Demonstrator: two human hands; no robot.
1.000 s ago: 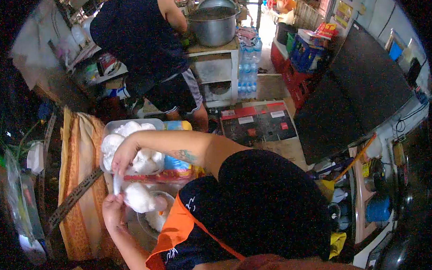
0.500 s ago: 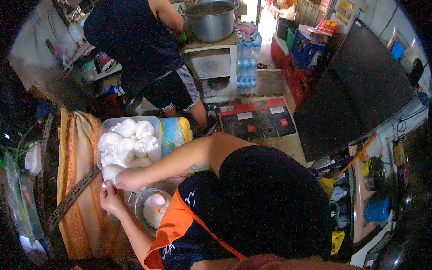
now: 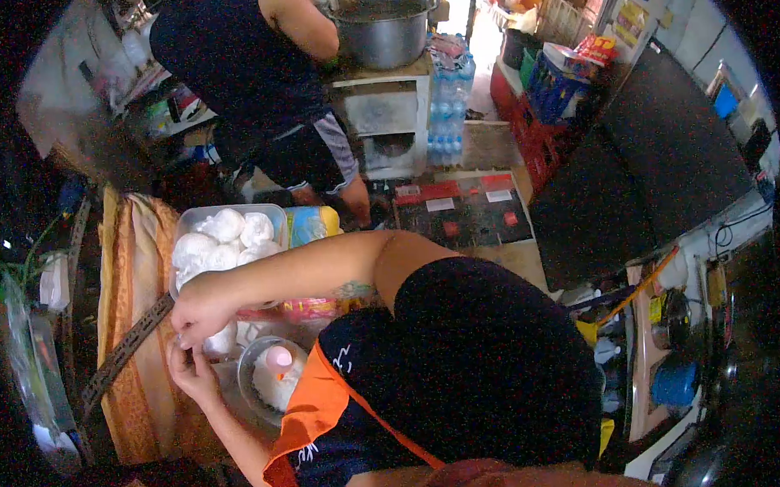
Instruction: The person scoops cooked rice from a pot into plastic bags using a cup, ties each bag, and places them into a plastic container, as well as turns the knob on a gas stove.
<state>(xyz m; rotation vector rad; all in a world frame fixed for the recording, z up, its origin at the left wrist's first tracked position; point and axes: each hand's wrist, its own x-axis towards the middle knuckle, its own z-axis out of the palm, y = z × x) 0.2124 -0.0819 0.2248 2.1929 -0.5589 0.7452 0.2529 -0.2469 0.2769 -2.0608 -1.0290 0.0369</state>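
Observation:
My right hand point(image 3: 205, 308) reaches across from above, fingers pinched close to the edge of the table. Just below it my left hand point(image 3: 193, 371) is bent inward, its fingertips meeting the right ones at what looks like the end of a small plastic bag. The white filled plastic bag point(image 3: 221, 342) shows beneath my right wrist, partly hidden. Behind my right hand, a clear plastic tub point(image 3: 279, 215) holds several round white filled bags point(image 3: 226, 225). To the right of my left hand stands a metal bowl point(image 3: 247, 388) of white grainy stuff point(image 3: 273, 387), with a pink scoop point(image 3: 279, 359) in it.
A yellow and blue pack point(image 3: 314, 225) lies beside the tub. An orange patterned cloth point(image 3: 141, 372) and a perforated metal bar point(image 3: 123, 356) are at the left. Another person point(image 3: 238, 68) stands near a big pot point(image 3: 383, 38). Water bottles point(image 3: 446, 113) are stacked behind.
The right hand has moved down and turned, now covering the tub's near corner. The bag has shifted down with the hands. The other person's arm has risen slightly.

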